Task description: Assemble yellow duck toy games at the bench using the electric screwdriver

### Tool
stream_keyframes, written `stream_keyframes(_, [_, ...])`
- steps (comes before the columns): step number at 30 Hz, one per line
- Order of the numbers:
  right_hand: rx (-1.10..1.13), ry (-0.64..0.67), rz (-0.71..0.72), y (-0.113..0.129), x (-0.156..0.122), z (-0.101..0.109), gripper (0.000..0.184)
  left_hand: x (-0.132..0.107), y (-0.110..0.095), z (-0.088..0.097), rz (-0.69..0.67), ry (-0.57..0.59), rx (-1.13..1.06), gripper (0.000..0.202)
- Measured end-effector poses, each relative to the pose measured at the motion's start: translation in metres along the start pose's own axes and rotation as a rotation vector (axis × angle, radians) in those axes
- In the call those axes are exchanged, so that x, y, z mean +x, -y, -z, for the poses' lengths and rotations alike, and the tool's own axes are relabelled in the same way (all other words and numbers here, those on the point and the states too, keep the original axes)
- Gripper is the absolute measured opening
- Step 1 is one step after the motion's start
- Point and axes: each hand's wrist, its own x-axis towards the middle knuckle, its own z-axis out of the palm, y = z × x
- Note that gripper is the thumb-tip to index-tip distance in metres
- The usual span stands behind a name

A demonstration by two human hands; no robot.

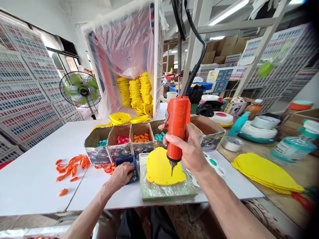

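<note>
My right hand grips an orange electric screwdriver that hangs from a black cable. Its bit points down just above a yellow plastic plate. The plate lies on a greenish wrapped pad at the table's front edge. My left hand reaches into a small dark blue tray of small metal parts, fingers curled among them; whether it holds one is hidden.
Cardboard bins with teal, pink and orange pieces stand behind the pad. Loose orange pieces lie to the left. A stack of yellow plates, tape rolls and bottles sit to the right. Far back are yellow stacks and a fan.
</note>
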Motion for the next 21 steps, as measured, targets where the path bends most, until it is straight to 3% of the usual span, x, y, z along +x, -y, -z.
stream_keyframes(12, [0.015, 0.017, -0.004, 0.003, -0.002, 0.005, 0.038, -0.015, 0.004, 0.008, -0.007, -0.116, -0.169, 0.03])
stream_keyframes(21, [0.039, 0.002, 0.009, 0.002, 0.002, 0.004, 0.037, -0.017, 0.006, 0.0, 0.047, -0.241, -0.348, 0.027])
